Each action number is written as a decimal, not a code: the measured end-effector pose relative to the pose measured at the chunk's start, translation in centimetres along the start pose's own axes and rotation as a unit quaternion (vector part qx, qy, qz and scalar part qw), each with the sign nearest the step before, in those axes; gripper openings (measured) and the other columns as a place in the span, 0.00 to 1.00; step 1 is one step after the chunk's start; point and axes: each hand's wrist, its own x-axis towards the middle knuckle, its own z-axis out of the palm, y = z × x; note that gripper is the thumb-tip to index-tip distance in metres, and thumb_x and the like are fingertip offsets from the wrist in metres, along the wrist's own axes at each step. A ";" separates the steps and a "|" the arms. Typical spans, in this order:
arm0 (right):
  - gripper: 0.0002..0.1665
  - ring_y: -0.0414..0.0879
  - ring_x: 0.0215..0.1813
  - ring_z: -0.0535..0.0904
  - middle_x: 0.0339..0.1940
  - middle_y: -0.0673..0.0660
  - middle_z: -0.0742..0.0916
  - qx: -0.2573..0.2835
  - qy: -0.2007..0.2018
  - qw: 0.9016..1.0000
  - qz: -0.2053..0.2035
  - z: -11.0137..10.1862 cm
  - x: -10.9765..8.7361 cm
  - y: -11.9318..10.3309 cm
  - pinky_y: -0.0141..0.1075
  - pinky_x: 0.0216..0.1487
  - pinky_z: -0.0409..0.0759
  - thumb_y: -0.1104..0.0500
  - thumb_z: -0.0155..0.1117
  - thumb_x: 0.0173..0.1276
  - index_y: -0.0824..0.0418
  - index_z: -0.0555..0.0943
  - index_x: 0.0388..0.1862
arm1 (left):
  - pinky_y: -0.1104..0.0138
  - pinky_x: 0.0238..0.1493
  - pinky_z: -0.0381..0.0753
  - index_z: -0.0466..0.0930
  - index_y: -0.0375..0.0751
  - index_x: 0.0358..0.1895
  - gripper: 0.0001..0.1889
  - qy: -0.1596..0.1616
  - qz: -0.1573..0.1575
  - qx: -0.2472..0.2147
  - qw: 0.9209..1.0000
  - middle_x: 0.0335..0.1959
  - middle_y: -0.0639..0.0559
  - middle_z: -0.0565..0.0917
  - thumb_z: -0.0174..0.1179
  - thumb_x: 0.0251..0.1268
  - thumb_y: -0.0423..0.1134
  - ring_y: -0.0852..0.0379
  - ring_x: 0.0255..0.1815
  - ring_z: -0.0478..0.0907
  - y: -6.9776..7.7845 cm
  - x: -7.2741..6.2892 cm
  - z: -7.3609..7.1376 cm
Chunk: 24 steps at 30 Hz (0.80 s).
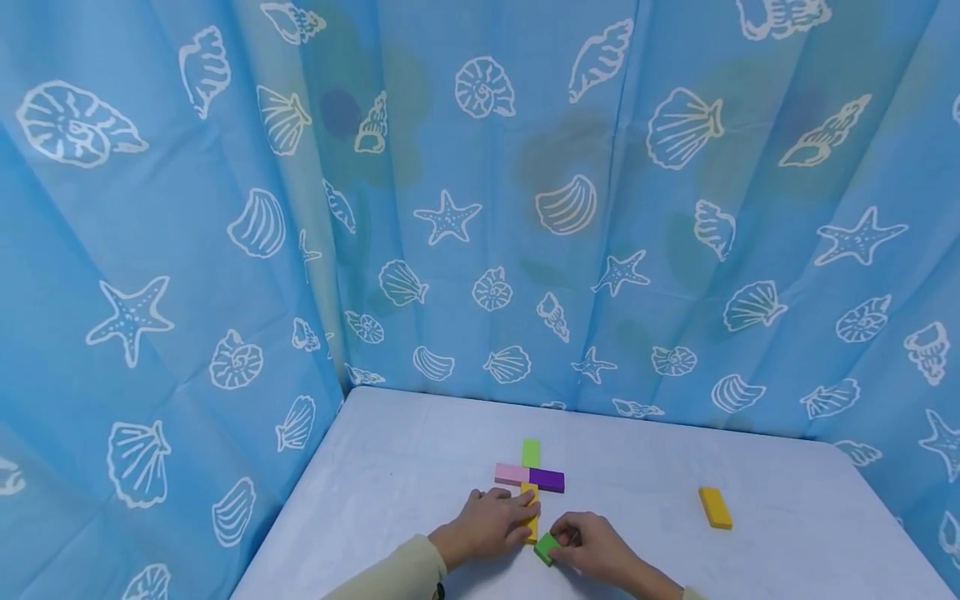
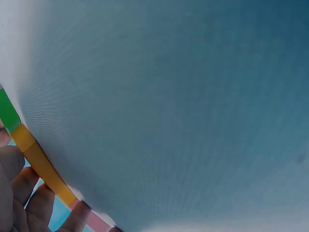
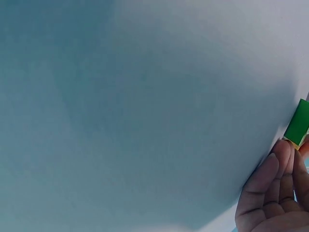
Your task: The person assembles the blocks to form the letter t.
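Note:
In the head view, my left hand (image 1: 491,523) rests its fingers across a yellow block (image 1: 529,512), with the thumb close to the block's near end. The left wrist view shows the fingertips in a row along this yellow block (image 2: 43,169). My right hand (image 1: 596,548) pinches a small green block (image 1: 547,548) between thumb and fingers, tilted at the yellow block's near end. From the right wrist, the green block (image 3: 298,123) stands just past the fingertips. A pink block (image 1: 512,474) and a purple block (image 1: 547,480) lie end to end beyond the yellow one, with a light green block (image 1: 531,452) behind them.
Another yellow block (image 1: 716,508) lies apart on the right side of the white table (image 1: 637,467). Blue curtains (image 1: 480,317) printed with white shells and starfish hang behind the table and along its sides.

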 end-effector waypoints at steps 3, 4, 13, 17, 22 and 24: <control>0.12 0.42 0.32 0.75 0.28 0.48 0.82 0.004 0.003 1.000 0.002 0.1 0.0 0.0 0.31 0.33 0.76 0.58 0.74 0.60 0.61 0.84 0.41 | 0.37 0.63 0.69 0.67 0.70 0.71 0.24 0.000 0.000 0.000 1.000 0.73 0.71 0.66 0.51 0.73 0.59 0.49 0.70 0.70 -0.1 0.0 0.1; 0.12 0.42 0.32 0.75 0.28 0.48 0.82 0.004 0.003 1.000 0.002 0.2 0.1 0.0 0.31 0.33 0.75 0.58 0.74 0.60 0.61 0.84 0.41 | 0.37 0.63 0.69 0.67 0.70 0.71 0.24 0.000 -0.001 0.000 1.000 0.73 0.71 0.66 0.51 0.73 0.59 0.49 0.70 0.70 -0.1 0.0 0.2; 0.09 0.42 0.31 0.75 0.27 0.48 0.82 0.017 0.007 1.000 0.008 0.8 -0.4 -0.2 0.29 0.31 0.74 0.59 0.74 0.59 0.61 0.84 0.36 | 0.37 0.63 0.70 0.67 0.70 0.71 0.24 0.000 0.007 -0.002 1.000 0.74 0.70 0.66 0.50 0.74 0.58 0.48 0.70 0.70 -0.1 0.1 0.6; 0.09 0.41 0.31 0.75 0.27 0.48 0.82 0.011 0.011 1.000 0.013 1.0 -0.4 -0.5 0.29 0.30 0.73 0.59 0.74 0.59 0.60 0.84 0.36 | 0.37 0.63 0.70 0.67 0.70 0.71 0.24 0.002 0.008 0.004 1.000 0.74 0.70 0.66 0.50 0.74 0.59 0.48 0.70 0.70 -0.2 0.0 0.5; 0.08 0.41 0.31 0.74 0.26 0.48 0.82 0.015 0.013 1.000 0.011 1.2 -0.5 -0.9 0.29 0.29 0.72 0.60 0.74 0.59 0.60 0.84 0.35 | 0.36 0.63 0.69 0.67 0.70 0.71 0.24 0.005 0.006 0.000 1.000 0.74 0.70 0.65 0.50 0.74 0.59 0.48 0.70 0.70 -0.2 -0.1 0.1; 0.08 0.41 0.30 0.74 0.26 0.48 0.82 0.018 0.010 1.000 0.007 1.3 -0.6 -1.0 0.29 0.29 0.71 0.60 0.75 0.58 0.60 0.84 0.35 | 0.36 0.63 0.69 0.67 0.70 0.71 0.24 0.003 0.005 -0.004 1.000 0.74 0.70 0.65 0.50 0.74 0.59 0.47 0.70 0.70 -0.1 -0.1 0.2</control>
